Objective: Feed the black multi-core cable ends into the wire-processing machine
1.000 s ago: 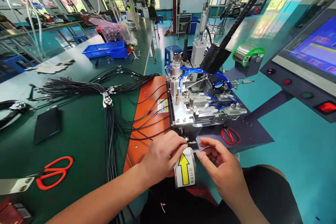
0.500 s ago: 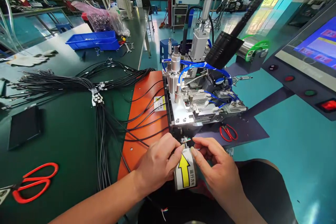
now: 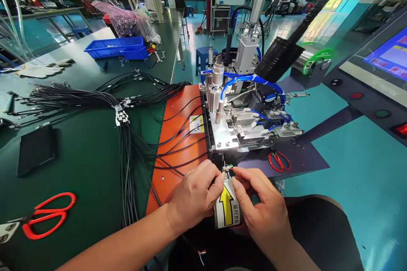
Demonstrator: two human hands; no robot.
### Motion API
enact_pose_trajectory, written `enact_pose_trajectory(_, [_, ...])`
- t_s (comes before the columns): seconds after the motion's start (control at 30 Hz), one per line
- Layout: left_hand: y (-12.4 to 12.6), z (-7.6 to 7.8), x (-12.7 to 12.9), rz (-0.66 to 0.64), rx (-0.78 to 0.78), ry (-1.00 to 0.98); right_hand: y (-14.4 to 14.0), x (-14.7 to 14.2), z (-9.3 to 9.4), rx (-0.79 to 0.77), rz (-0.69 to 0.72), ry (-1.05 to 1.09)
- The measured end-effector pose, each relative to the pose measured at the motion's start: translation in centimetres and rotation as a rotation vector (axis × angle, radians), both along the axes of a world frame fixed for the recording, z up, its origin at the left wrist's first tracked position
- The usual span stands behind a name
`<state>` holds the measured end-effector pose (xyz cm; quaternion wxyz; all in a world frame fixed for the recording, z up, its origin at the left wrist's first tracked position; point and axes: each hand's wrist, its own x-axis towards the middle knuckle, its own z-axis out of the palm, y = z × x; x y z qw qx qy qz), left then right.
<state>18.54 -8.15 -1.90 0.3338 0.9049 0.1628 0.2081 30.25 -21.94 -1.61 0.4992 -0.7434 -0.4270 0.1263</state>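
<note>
My left hand (image 3: 202, 188) pinches the end of a black cable just in front of the machine's near edge. Thin coloured wires (image 3: 229, 167), green and red among them, stick out past its fingertips. My right hand (image 3: 263, 199) meets them from the other side, its thumb and index finger closed at the red wire. Below the fingertips is a rounded metal part with a white label (image 3: 235, 214) bearing a yellow arrow. Another cable's stripped end (image 3: 201, 255) hangs over my lap. What the curled fingers cover is hidden.
The metal bench machine (image 3: 246, 114) with blue air tubes stands ahead. Black cables (image 3: 127, 169) lie bundled on the green table at left, several crossing the orange plate (image 3: 171, 135). Red-handled scissors (image 3: 51, 216) lie at left, red snips (image 3: 280, 161) at right. A control panel (image 3: 365, 89) is at right.
My right fingertips have moved in to the coloured wires and now pinch at the red one. The left hand keeps its pinch. The whole view has shifted slightly.
</note>
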Motion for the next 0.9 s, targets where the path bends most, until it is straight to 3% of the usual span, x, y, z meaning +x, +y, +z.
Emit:
enact_pose_trajectory(0.23, [0.1,0.0,-0.1,-0.016,0.011,-0.013,0.3,-0.8,0.0,-0.027,0.005,0.151])
enact_pose_trajectory(0.4, [-0.1,-0.1,-0.2,-0.036,0.029,0.006,0.1,0.8,-0.1,-0.100,-0.014,0.518])
enact_pose_trajectory(0.57, [-0.1,-0.3,-0.1,-0.056,0.047,0.018,0.2,2.6,0.0,-0.068,-0.045,0.780])
enact_pose_trajectory(0.9, [0.0,-0.4,-0.2,-0.072,0.088,0.045,0.7,2.3,0.4,-0.107,0.002,0.844])
